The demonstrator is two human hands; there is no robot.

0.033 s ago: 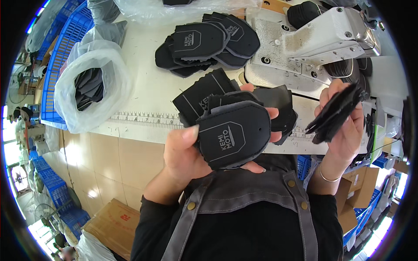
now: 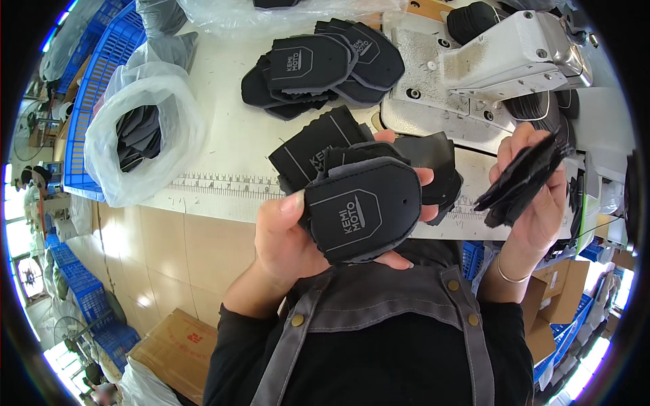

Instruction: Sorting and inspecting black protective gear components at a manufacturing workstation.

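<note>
My left hand (image 2: pixel 288 238) is closed around a stack of black padded pieces (image 2: pixel 386 210), held at the front edge of the table. The top piece has a rounded end, a stitched rim and a pale printed outline with lettering. My right hand (image 2: pixel 542 218) grips a bundle of thin black sheet pieces (image 2: pixel 518 179), seen nearly edge-on, to the right. Just beyond the left hand lie a stack of black printed pieces (image 2: pixel 318 149) and some dark glossy pieces (image 2: pixel 433 155). Farther back sits a heap of similar padded pieces (image 2: pixel 308 64).
A white sewing machine (image 2: pixel 501 57) stands at the back right, with dark thread spools (image 2: pixel 472 24) behind. At left, a blue plastic crate (image 2: pixel 84 128) sits beside a translucent bag (image 2: pixel 183 128) of dark pieces. A printed ruler (image 2: pixel 223 184) runs along the table's near edge. A cardboard box (image 2: pixel 179 348) is on the floor.
The bundle in my right hand has tilted slightly. My left hand and its stack have stayed almost in place.
</note>
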